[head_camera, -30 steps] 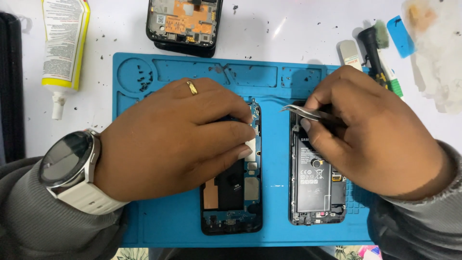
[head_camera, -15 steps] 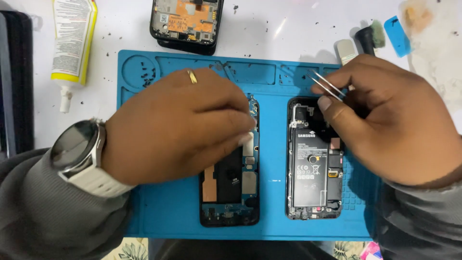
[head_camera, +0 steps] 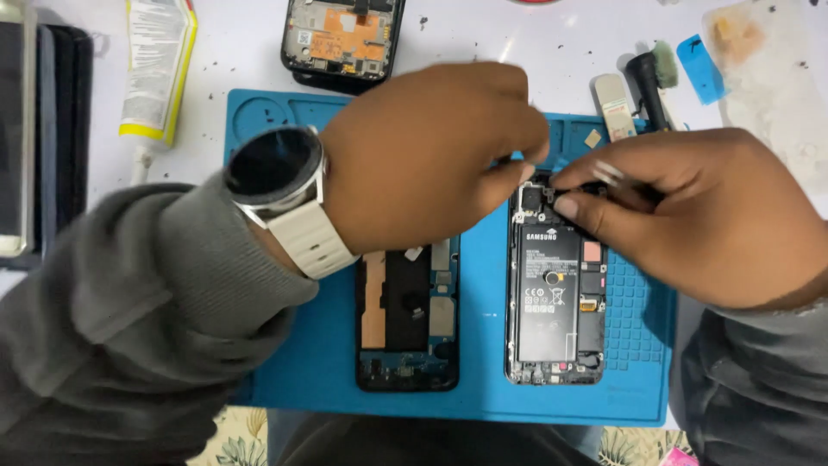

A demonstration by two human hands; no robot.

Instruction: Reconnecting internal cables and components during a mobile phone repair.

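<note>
Left hand point(head_camera: 423, 155) fingers pinched, contents unclear, at 12 o'clock of open black phone with battery point(head_camera: 556, 298), right hand point(head_camera: 690, 216) gripping metal tweezers point(head_camera: 609, 172) there, blue silicone work mat point(head_camera: 483, 401) beneath

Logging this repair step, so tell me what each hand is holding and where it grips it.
The right hand pinches metal tweezers partway along their shaft. The left hand holds nothing clearly visible; its fingertips sit at the top of the opened phone.

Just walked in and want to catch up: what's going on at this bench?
A person is working on two opened phones on a blue mat. Both hands meet at the top of the right-hand phone: the right hand holds tweezers there, the left hand pinches beside them. The other opened phone lies untouched.
</note>
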